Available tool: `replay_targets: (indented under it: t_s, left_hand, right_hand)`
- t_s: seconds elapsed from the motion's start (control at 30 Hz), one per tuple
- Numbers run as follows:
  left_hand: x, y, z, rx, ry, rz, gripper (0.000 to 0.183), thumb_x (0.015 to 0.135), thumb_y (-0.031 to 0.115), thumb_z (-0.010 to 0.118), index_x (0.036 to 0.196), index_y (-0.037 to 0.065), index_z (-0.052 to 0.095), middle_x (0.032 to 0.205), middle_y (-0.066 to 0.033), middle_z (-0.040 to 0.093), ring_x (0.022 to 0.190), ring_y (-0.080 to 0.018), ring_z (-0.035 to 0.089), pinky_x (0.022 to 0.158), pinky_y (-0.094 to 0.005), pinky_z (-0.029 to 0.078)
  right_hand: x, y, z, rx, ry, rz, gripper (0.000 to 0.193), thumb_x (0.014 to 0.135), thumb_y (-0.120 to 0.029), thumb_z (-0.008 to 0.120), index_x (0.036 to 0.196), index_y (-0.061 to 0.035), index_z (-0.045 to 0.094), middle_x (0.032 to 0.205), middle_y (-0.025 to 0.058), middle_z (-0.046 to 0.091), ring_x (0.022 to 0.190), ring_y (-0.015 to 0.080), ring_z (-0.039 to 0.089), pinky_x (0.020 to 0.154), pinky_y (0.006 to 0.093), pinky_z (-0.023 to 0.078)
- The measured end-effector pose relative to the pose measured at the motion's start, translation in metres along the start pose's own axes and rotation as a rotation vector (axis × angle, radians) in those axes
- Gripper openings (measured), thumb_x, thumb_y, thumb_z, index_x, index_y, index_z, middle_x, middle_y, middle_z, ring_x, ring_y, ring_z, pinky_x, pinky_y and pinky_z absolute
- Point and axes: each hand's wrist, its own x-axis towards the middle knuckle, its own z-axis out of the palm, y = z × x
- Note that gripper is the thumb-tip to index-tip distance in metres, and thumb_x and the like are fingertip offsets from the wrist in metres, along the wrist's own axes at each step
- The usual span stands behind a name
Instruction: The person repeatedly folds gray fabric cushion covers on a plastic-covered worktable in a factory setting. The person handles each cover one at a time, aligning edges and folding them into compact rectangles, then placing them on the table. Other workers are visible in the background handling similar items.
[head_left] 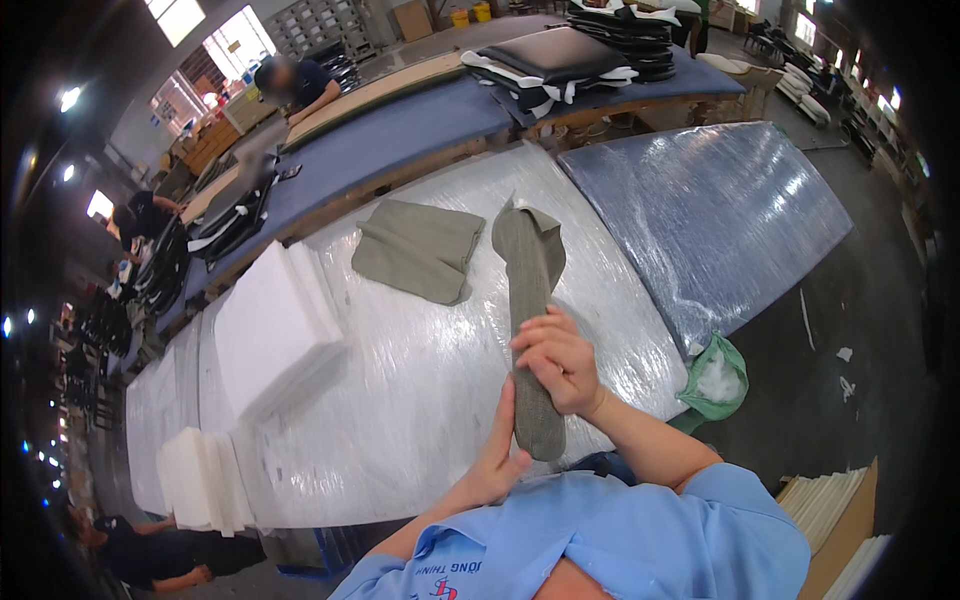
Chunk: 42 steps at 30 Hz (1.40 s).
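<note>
Two hands on a long olive-grey fabric piece

In the head view, the long olive-grey fabric piece (527,265) lies lengthwise in front of the person, its far end flared and folded over, its near end rounded. The right hand (560,362) is closed over its middle stretch, fingers curled on the cloth. The left hand (493,462) lies along the left edge near the rounded end, fingers straight; I cannot tell whether it pinches the cloth.

A second olive-grey fabric piece (415,250) lies flat just left of the far end, on the plastic-covered table (400,400). Further left stand a large white padding stack (270,335) and a smaller cream stack (195,480). To the right are a blue-grey plastic-covered table (715,220) and a green bag (722,402) with white filling. Beyond, black cushions (560,55) are piled on a long blue table (420,125).
</note>
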Motion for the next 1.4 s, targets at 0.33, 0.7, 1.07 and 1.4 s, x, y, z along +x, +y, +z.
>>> replay_targets:
  t_s: [0.33,0.7,1.07,1.4]
  left_hand:
    - [0.002,-0.008,0.003,0.237,0.161,0.21,0.067,0.094,0.031,0.074,0.153,0.014,0.046,0.168,-0.0278,0.009,0.155,-0.0441,0.017,0.121,-0.0486,0.027]
    - [0.076,-0.014,-0.027,0.19,0.059,0.258,0.035,0.098,0.027,0.063,0.129,0.01,0.066,0.164,-0.0225,0.03,0.154,-0.0393,0.025,0.124,-0.0485,0.019]
    - [0.285,-0.063,-0.084,0.499,0.136,0.286,0.055,0.089,0.021,0.068,0.139,0.002,0.054,0.155,-0.023,0.044,0.146,-0.0354,0.041,0.121,-0.0435,0.029]
    - [0.329,-0.105,-0.086,-0.094,0.06,-0.246,0.031,0.103,0.035,0.061,0.103,0.005,0.068,0.091,0.0049,0.061,0.083,-0.0048,0.052,0.074,-0.0231,0.043]
  right_hand:
    - [0.013,0.016,0.014,0.037,0.052,0.027,0.018,0.094,-0.01,0.056,0.086,-0.0034,0.071,0.108,0.0108,0.074,0.118,0.0333,0.061,0.109,0.0463,0.04]
    - [-0.004,0.022,0.001,-0.082,0.122,0.077,0.031,0.091,-0.008,0.058,0.121,0.0002,0.062,0.134,0.0191,0.06,0.128,0.038,0.055,0.112,0.0449,0.04]
    - [0.092,0.169,-0.025,-0.218,0.334,0.236,0.034,0.087,-0.002,0.059,0.12,-0.006,0.067,0.123,0.0161,0.068,0.118,0.0331,0.064,0.099,0.0414,0.05]
    - [0.136,0.203,-0.013,0.05,0.58,0.634,0.04,0.097,-0.037,0.065,0.083,0.0004,0.065,0.073,0.0135,0.065,0.066,0.0185,0.057,0.065,0.0386,0.046]
